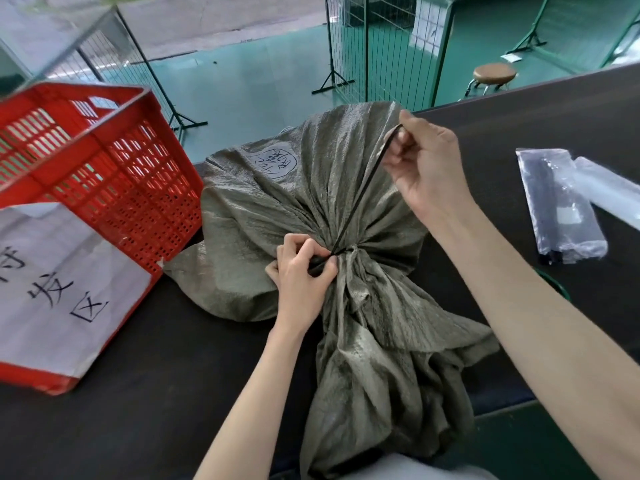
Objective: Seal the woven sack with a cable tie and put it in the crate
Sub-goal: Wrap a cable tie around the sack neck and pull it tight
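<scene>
A grey-green woven sack [263, 216] lies on the dark table, its neck gathered into a bunch near the middle. A black cable tie [362, 192] circles that neck, and its long tail runs up to the right. My left hand [301, 271] pinches the tie's head against the bunched neck. My right hand [426, 168] grips the tail's far end, held taut above the sack. The red plastic crate [114, 168] stands at the left on the table, touching the sack's edge.
A white sheet with black characters [59, 289] hangs on the crate's near side. Clear plastic packets [568, 206] lie at the right of the table [138, 393]. Beyond the table's far edge are a green floor, wire fence panels [388, 46] and a brown stool [493, 74].
</scene>
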Tool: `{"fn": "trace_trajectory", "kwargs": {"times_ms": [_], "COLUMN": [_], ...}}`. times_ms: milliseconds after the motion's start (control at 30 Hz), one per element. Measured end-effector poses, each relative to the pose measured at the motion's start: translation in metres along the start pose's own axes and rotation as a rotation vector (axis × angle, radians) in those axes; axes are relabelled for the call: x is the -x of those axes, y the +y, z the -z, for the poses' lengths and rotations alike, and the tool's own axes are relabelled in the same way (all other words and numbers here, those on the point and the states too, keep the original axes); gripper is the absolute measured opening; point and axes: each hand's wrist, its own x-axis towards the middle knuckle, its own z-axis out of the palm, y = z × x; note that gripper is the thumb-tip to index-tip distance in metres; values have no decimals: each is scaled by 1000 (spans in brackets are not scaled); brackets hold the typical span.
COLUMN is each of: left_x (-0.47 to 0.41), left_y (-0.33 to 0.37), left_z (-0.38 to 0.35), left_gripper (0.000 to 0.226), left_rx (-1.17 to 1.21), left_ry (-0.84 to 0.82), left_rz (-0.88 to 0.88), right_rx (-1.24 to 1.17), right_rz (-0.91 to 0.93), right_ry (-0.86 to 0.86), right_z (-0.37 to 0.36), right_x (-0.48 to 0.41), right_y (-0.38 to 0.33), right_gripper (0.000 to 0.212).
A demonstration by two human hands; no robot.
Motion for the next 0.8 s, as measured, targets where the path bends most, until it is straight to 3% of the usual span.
{"fn": "trace_trajectory", "kwargs": {"times_ms": [333, 800], "left_x": [2, 2], "left_y": [-3, -5], "left_z": [-5, -10], "left_gripper": [12, 9], "left_rx": [-48, -65], "left_ry": [26, 24], "left_rz": [-49, -21], "right_rx": [-167, -40], "right_rz": [3, 64], "right_ry": [-34, -94], "right_z": [-24, -28], "right_x": [13, 27], "right_y": [-14, -20], "right_gripper": [28, 28]}}
